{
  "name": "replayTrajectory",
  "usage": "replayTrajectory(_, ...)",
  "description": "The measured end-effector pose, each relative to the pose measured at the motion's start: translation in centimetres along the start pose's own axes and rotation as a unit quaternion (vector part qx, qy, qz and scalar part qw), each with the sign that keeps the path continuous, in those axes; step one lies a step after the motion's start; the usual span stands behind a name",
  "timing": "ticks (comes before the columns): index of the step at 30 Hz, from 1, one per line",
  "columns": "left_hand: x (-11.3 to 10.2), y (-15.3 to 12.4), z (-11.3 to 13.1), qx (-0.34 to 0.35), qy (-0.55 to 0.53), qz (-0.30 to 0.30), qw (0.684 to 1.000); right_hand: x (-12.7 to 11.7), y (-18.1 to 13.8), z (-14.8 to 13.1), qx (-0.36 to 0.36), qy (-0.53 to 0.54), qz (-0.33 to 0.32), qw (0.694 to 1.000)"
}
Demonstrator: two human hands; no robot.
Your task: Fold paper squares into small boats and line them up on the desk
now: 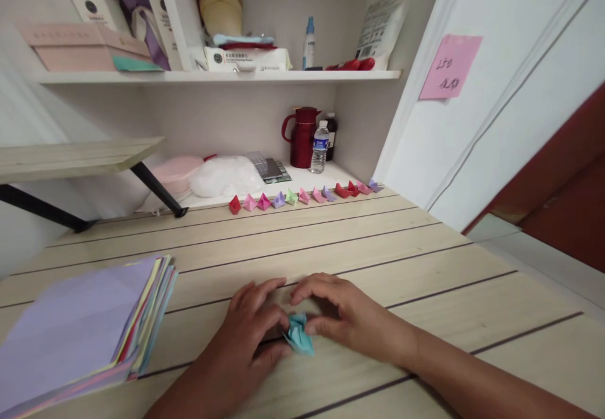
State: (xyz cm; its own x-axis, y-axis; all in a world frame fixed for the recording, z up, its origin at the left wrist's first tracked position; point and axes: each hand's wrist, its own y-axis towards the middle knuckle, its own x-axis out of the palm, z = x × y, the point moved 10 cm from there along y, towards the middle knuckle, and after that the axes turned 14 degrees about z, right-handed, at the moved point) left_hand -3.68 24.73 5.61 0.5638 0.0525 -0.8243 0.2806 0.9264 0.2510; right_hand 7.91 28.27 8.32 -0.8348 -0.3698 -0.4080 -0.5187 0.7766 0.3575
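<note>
A small piece of teal folded paper rests on the wooden table between both hands. My left hand pinches its left edge with thumb and forefinger, the other fingers bent above the table. From the right, the thumb of my right hand touches the paper, while its forefinger arches behind, apart from the thumb. Behind the hands, a row of small folded paper boats in red, pink, purple and green lines the table's back edge. To the left lies a stack of coloured paper sheets, purple on top.
A red jug and a water bottle stand behind the row, under a white shelf. At left, a raised wooden stand has black legs on the table. A pink note is stuck on the right wall.
</note>
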Motion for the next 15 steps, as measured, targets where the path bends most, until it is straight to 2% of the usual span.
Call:
replayTrajectory(4, -0.5, 0.1, 0.4, 0.022, 0.004, 0.033, 0.999, -0.5, 0.2, 0.8, 0.048, 0.065, 0.009, 0.997)
replayTrajectory(7, -0.9, 0.0, 0.4, 0.028, 0.005, 0.060, 0.998, -1.1, 0.1, 1.9, 0.104, 0.020, 0.033, 0.994)
replayTrajectory(11, -2.0, 0.0, 0.6, 0.049, 0.002, 0.116, 0.992, -1.6, 0.2, 1.0, 0.057, -0.098, 0.026, 0.993)
replayTrajectory(15, -4.4, -0.3, 1.7, 0.101, 0.013, 0.226, 0.969, -1.7, 0.2, 0.3, 0.058, -0.073, 0.024, 0.995)
